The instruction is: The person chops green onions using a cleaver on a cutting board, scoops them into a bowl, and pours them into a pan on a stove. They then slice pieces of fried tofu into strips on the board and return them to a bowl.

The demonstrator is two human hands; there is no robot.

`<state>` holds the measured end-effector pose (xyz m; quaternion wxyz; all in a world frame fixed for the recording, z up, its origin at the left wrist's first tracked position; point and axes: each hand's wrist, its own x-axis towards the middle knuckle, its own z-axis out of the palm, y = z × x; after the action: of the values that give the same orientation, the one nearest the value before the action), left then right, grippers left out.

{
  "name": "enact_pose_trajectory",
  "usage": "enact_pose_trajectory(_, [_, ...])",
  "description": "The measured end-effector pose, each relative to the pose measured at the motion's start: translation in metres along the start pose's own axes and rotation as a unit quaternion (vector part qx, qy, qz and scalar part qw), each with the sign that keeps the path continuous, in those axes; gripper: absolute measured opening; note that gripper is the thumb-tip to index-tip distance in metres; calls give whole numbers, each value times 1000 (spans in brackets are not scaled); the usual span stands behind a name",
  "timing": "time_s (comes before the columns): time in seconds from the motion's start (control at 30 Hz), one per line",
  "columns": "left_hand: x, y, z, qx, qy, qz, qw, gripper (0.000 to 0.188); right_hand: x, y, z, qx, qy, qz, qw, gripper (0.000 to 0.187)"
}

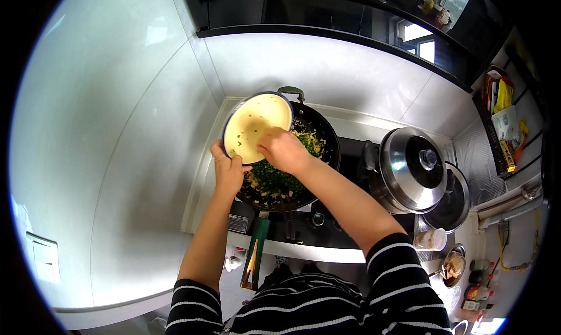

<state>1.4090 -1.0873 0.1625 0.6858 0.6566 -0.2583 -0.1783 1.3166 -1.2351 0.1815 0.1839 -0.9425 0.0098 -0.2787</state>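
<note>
My left hand (228, 170) grips the lower left rim of a cream bowl (256, 111) with a dark blue edge. The bowl is tipped over a black frying pan (331, 137), its inside facing me, with a few green bits stuck to it. My right hand (284, 151) reaches to the bowl's lower right inside, its fingers curled together; whatever they hold, if anything, is hidden. Chopped greens (270, 178) lie heaped in the pan among yellow and pale pieces. The pan's green handle (255, 252) points toward me.
On the right of the black stove (342, 209) stands a lidded steel pot (403, 177). Beside it are another dark pan (459, 203), a jar (431, 239) and a small bowl (454, 270). Black cabinets (315, 16) hang above; a tiled wall (140, 130) rises at left.
</note>
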Motion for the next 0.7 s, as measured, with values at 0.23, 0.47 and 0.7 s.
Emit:
enact_pose_trajectory(0.23, [-7,2,1,-24,13,-2,1000,46,-1,0,7,-29,-209,38,977,4])
enact_pose_trajectory(0.47, [-14,4,8,48,45,25,998,45,-6,15,14,-126,80,11,989,4])
enact_pose_trajectory(0.7, [-13,-2,-3,94,77,55,991,43,-18,-2,29,44,-9,112,993,10])
